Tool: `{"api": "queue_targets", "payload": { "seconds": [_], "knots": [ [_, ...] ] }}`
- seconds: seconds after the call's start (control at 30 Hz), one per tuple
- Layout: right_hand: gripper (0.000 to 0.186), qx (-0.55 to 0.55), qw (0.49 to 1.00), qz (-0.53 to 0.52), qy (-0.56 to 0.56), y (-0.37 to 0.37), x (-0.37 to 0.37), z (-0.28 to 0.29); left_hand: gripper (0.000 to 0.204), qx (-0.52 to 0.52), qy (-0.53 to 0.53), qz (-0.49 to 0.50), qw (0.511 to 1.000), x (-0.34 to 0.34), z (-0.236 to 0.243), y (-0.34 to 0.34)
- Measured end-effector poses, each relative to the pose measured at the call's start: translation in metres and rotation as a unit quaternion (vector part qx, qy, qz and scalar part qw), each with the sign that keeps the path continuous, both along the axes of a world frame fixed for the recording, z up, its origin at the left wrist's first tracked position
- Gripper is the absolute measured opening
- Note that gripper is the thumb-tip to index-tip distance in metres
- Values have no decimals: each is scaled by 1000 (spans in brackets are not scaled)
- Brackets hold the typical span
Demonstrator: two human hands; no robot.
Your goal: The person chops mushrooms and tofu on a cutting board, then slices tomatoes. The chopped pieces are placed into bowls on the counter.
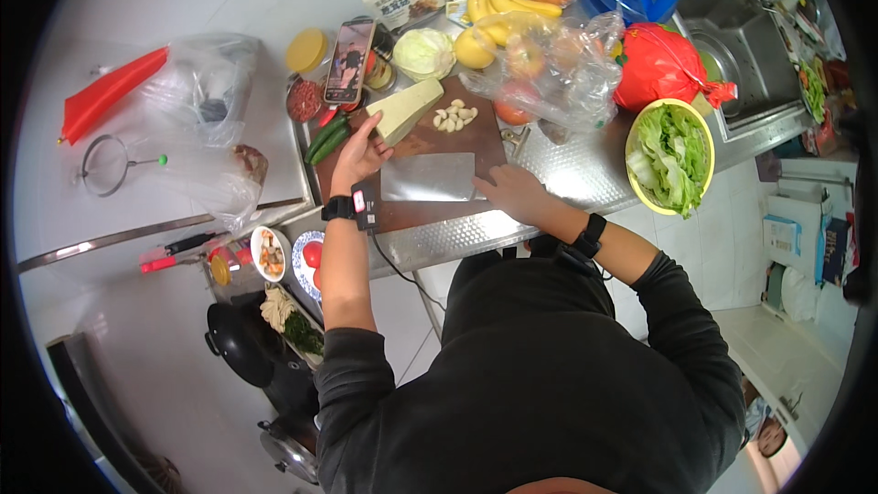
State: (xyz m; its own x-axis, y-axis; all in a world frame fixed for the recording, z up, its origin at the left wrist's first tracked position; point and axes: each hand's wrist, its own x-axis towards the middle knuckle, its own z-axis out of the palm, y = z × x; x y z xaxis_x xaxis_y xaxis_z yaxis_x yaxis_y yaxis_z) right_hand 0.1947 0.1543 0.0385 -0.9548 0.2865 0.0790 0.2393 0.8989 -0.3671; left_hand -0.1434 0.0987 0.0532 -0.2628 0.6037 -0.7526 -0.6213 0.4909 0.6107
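My left hand [364, 157] is closed on the near end of a pale green block-shaped piece of food [407, 112], whose exact kind I cannot tell. The block lies tilted over the brown cutting board [421, 216]. Flat on the board is a cleaver [428, 177] with a wide grey blade. My right hand [514, 195] is at the blade's right end, fingers bent around where the handle would be; the handle itself is hidden. Peeled garlic cloves [455, 116] sit in a small heap beyond the blade. Green cucumbers [327, 138] lie left of my left hand.
Behind the board stand a phone [350, 61], a cabbage [424, 54], bananas [512, 5] and bagged fruit [549, 69]. To the right are a red bag [663, 66], a yellow bowl of lettuce [672, 157] and a sink [741, 46]. Plates and a black pan [240, 345] are at left.
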Motion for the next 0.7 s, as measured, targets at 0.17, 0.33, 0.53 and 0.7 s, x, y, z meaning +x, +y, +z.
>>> {"api": "queue_targets", "payload": {
  "seconds": [0.17, 0.33, 0.53, 0.7],
  "knots": [
    [42, 40, 999, -26, -14, -18, -16, -4, 47, -12, 10, -9, 1000, 5, 0, 14],
    [55, -108, 987, -118, 7, -23, -3, 31, 55, 9, 43, -14, 999, 10, 2, 21],
    [53, -188, 945, -266, -32, -41, 86, 94, 60, 83, 105, 12, 991, 29, -16, 29],
    [49, -237, 875, -421, -28, -86, 107, 100, 59, 87, -30, 47, 995, 27, -36, 22]
  ]
}}
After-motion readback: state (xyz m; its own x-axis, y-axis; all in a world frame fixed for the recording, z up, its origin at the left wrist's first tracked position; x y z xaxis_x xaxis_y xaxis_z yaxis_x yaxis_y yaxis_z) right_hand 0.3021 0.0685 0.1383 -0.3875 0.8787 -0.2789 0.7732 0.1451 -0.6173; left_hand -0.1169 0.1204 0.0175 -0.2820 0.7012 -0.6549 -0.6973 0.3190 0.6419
